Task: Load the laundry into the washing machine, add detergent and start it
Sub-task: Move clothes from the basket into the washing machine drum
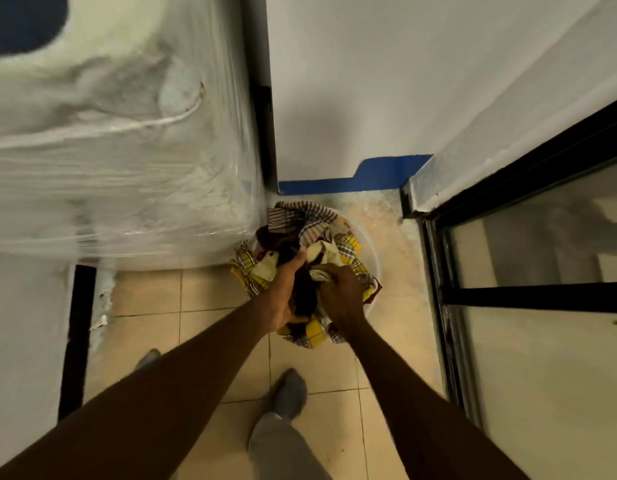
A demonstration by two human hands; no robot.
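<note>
A pale round basin (371, 251) stands on the tiled floor in the corner, heaped with laundry (310, 223): striped brown cloth at the back, yellow plaid cloth at the front and sides, dark pieces in the middle. My left hand (283, 289) is closed around a dark garment at the middle of the heap. My right hand (341, 292) grips a whitish piece beside it. The washing machine (120, 140), white and wrapped in plastic film, fills the upper left, its side right next to the basin.
A white wall with a blue skirting strip (352, 180) closes the corner behind the basin. A black-framed glass door (528, 306) runs along the right. My feet in grey socks (289, 393) stand on the beige tiles just before the basin.
</note>
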